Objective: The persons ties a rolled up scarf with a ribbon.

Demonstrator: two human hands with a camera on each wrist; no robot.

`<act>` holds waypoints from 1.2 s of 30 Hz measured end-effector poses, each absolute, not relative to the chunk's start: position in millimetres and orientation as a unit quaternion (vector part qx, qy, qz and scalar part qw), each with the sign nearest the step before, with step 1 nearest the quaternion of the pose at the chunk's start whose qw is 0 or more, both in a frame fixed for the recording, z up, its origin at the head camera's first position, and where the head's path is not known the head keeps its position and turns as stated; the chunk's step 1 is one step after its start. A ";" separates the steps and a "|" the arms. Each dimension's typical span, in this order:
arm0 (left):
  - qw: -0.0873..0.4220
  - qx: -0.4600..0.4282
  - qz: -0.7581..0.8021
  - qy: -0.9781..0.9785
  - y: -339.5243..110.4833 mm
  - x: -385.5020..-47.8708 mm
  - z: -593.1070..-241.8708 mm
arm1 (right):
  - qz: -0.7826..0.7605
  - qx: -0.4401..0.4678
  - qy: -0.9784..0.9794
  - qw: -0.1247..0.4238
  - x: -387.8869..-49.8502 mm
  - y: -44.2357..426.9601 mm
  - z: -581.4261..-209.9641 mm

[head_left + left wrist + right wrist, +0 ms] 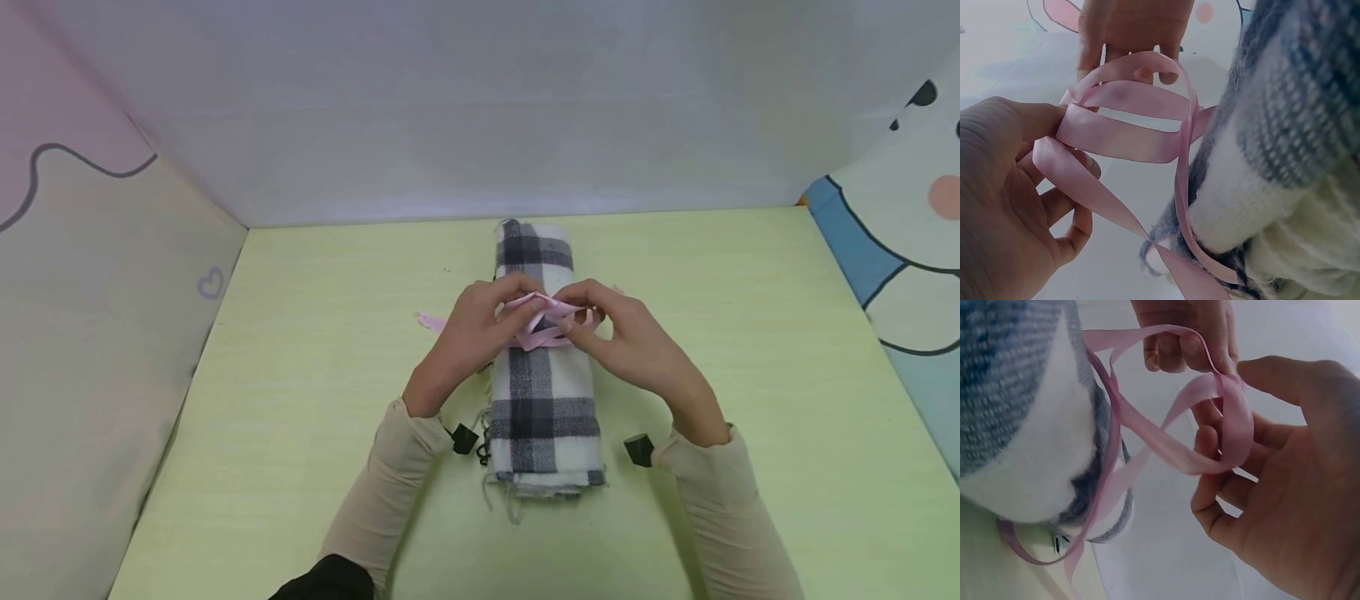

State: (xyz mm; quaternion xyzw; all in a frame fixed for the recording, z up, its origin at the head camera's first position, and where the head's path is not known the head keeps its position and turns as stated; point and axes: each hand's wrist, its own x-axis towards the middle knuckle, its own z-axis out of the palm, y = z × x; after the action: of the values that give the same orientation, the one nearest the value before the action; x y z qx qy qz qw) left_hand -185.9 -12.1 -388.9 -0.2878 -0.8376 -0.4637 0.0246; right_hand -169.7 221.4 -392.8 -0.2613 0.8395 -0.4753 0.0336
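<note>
A pink ribbon (542,337) wraps around a folded plaid scarf (534,417) in grey, black and white, which lies lengthwise on the table. Above the scarf, my left hand (483,321) pinches a loop of the ribbon (1119,134) between thumb and fingers. My right hand (626,337) faces it and holds another ribbon loop (1238,425) with its fingers curled. In both wrist views the loops stand off the scarf and cross near its surface. One ribbon end sticks out left of my left hand. The crossing itself is partly hidden by my fingers in the head view.
The pale yellow-green table (300,400) spreads around the scarf. A white wall (480,108) rises at the back, with printed panels on both sides. Dark fringe strands hang along the scarf's left side. Small black blocks (639,450) sit at both wrists.
</note>
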 end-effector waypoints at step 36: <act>-0.021 -0.264 -0.517 -0.814 -14.4 -183.6 -390.2 | -0.467 -0.254 0.847 0.003 -171.5 218.5 -392.4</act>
State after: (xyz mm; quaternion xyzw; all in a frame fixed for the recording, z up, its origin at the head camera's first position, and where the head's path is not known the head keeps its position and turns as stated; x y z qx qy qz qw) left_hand -183.6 -14.4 -390.2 -0.2639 -0.8137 -0.5174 -0.0205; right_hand -171.5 218.5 -392.4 -0.2542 0.8468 -0.4673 0.0033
